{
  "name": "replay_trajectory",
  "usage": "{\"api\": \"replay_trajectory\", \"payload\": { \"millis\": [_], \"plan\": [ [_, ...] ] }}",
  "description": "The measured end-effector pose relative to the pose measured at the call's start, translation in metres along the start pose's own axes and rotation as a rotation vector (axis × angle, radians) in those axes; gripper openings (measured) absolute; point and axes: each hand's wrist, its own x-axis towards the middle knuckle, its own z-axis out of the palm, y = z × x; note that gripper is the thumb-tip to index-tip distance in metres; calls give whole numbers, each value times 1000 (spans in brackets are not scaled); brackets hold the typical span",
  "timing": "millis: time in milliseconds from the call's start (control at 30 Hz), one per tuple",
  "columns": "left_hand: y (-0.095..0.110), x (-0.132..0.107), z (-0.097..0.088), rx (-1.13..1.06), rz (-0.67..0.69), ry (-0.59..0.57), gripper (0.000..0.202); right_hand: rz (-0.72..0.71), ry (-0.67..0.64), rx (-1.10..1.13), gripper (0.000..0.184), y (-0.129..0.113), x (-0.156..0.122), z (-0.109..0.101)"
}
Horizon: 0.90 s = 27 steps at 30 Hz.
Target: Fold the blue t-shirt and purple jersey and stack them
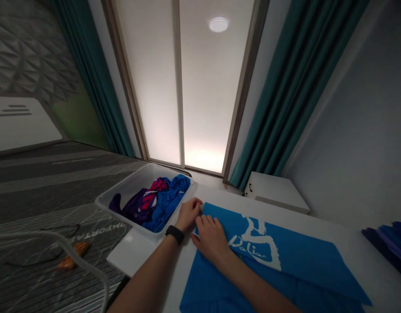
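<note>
A folded blue shirt [278,265] is laid on the white surface [320,221], its long edge running from the hands toward the lower right. The right hand [210,238] is pressed flat on the shirt, and the left hand [189,214] is held just beside it at the far corner, its grip unclear. A plastic bin [128,191] of clothes [157,204] is placed near the left hand; a dark clothes stack [386,248] is seen well apart on the right.
</note>
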Motion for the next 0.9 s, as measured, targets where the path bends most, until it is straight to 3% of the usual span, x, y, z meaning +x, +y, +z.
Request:
{"api": "replay_trajectory", "payload": {
  "millis": [167,500,667,900],
  "plan": [
    [2,1,-1,-16,1,20,23,57,14,148,1,12,-2,0],
    [2,2,-3,24,23,11,24,460,30,1080,25,90,24,-19],
    [4,0,-3,111,34,-22,23,526,59,1181,32,108,22,-29],
    [15,-4,-3,254,55,-96,16,537,36,1199,33,111,22,-32]
  ]
}}
